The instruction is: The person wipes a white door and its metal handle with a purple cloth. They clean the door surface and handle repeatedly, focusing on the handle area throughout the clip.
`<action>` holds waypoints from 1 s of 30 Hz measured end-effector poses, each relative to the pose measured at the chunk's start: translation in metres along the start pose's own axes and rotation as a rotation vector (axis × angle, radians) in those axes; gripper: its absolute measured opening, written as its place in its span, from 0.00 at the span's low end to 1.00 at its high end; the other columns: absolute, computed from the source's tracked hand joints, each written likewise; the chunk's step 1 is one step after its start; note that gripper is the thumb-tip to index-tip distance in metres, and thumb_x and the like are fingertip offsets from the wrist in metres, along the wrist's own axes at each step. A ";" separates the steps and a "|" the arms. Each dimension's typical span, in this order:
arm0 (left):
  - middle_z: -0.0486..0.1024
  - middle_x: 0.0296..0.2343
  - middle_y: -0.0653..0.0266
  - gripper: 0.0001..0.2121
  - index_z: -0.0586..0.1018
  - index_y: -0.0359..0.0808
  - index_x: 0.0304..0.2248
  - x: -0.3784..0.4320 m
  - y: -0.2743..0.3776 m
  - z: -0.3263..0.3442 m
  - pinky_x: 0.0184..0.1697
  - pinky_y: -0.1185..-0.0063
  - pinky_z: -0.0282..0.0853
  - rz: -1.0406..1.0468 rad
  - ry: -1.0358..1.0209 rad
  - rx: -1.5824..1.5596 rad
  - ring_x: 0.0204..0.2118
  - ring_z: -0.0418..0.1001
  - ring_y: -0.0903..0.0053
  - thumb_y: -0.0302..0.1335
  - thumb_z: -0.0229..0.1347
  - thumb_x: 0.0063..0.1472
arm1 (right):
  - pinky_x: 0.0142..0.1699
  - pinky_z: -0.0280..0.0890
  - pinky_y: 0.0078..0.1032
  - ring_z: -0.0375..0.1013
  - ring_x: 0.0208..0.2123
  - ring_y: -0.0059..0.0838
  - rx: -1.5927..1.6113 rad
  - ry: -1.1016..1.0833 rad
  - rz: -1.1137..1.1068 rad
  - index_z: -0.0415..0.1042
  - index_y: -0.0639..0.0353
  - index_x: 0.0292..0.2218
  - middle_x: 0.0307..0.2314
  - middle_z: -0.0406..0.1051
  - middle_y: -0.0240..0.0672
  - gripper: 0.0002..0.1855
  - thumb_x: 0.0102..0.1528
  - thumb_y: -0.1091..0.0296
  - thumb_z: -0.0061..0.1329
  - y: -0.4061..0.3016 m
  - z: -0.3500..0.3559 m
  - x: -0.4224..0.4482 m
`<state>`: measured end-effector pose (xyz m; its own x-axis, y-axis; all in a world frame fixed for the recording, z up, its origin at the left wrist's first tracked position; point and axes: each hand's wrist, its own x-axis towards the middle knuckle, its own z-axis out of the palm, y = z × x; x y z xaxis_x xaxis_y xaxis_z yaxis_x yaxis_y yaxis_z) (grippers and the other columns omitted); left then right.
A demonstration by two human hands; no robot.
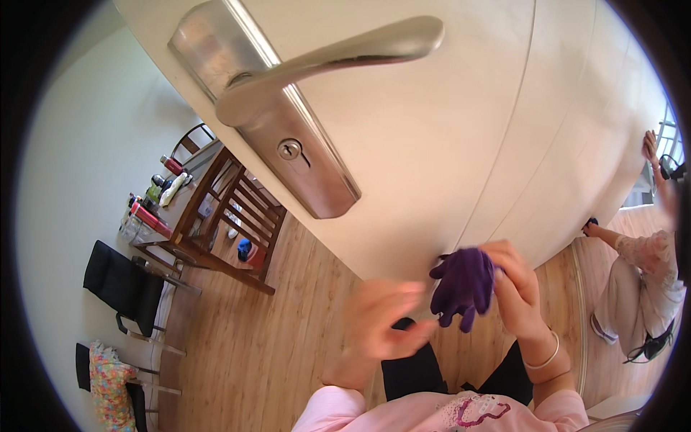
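My right hand [515, 289] grips a bunched purple cloth [463, 286], whose loose folds hang in finger-like lobes. The cloth is in front of the lower part of a cream door [410, 146]. To its left, my left hand [386, 318] is blurred by motion; its fingers are apart and nothing shows in them. Above both hands, a metal lever handle [345, 56] juts from a long backplate [302, 162] fixed to the door. A keyhole cylinder [289, 149] sits below the lever.
At left, a dark wooden bench [232, 210] stands by a table bearing bottles and packages. Black chairs [127, 289] line the wall, one with a floral cloth [110, 383]. Another person [642, 270] is at the far right, a hand near the door's far side. Wood flooring [259, 351] lies below.
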<state>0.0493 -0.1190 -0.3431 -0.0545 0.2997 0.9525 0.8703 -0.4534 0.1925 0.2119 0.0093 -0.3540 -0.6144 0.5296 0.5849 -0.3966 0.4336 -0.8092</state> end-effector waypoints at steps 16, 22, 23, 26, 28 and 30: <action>0.69 0.41 0.62 0.21 0.63 0.31 0.51 -0.015 -0.054 -0.036 0.48 0.75 0.64 -0.352 0.575 -0.188 0.42 0.68 0.73 0.30 0.48 0.60 | 0.40 0.62 0.18 0.68 0.34 0.23 0.111 0.146 0.673 0.72 0.67 0.36 0.29 0.69 0.33 0.08 0.58 0.76 0.40 0.172 -0.017 -0.108; 0.67 0.39 0.67 0.27 0.57 0.29 0.55 0.097 -0.065 -0.006 0.49 0.80 0.61 -0.221 0.652 0.154 0.40 0.66 0.79 0.25 0.52 0.57 | 0.36 0.61 0.17 0.66 0.29 0.19 -0.106 0.202 0.443 0.69 0.67 0.30 0.25 0.68 0.32 0.08 0.58 0.75 0.39 0.241 -0.035 -0.098; 0.66 0.39 0.68 0.29 0.56 0.29 0.55 0.095 -0.062 -0.009 0.49 0.81 0.59 -0.209 0.601 0.170 0.40 0.65 0.81 0.24 0.52 0.56 | 0.35 0.61 0.17 0.66 0.29 0.19 -0.072 0.193 0.499 0.69 0.67 0.30 0.24 0.68 0.32 0.08 0.58 0.75 0.39 0.251 -0.037 -0.103; 0.65 0.38 0.69 0.29 0.55 0.29 0.56 0.090 -0.064 -0.011 0.51 0.83 0.57 -0.240 0.577 0.192 0.40 0.63 0.83 0.24 0.52 0.56 | 0.31 0.61 0.17 0.66 0.25 0.18 -0.068 0.168 0.620 0.70 0.66 0.30 0.21 0.67 0.31 0.09 0.59 0.73 0.38 0.288 -0.036 -0.134; 0.66 0.37 0.69 0.26 0.57 0.28 0.55 0.093 -0.063 -0.003 0.51 0.83 0.56 -0.292 0.663 0.161 0.41 0.63 0.83 0.25 0.49 0.58 | 0.29 0.60 0.17 0.65 0.22 0.18 -0.038 0.162 0.727 0.70 0.66 0.30 0.18 0.67 0.30 0.10 0.59 0.72 0.38 0.318 -0.037 -0.166; 0.67 0.37 0.68 0.25 0.58 0.28 0.55 0.091 -0.062 -0.003 0.52 0.83 0.56 -0.398 0.812 0.174 0.42 0.64 0.83 0.26 0.48 0.60 | 0.28 0.60 0.17 0.65 0.21 0.18 -0.004 0.138 0.850 0.70 0.65 0.30 0.17 0.66 0.29 0.11 0.59 0.71 0.38 0.349 -0.044 -0.207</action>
<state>-0.0113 -0.0657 -0.2682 -0.6350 -0.3043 0.7100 0.7717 -0.2906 0.5657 0.2305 0.0829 -0.7547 -0.6132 0.7594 -0.2175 0.1627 -0.1480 -0.9755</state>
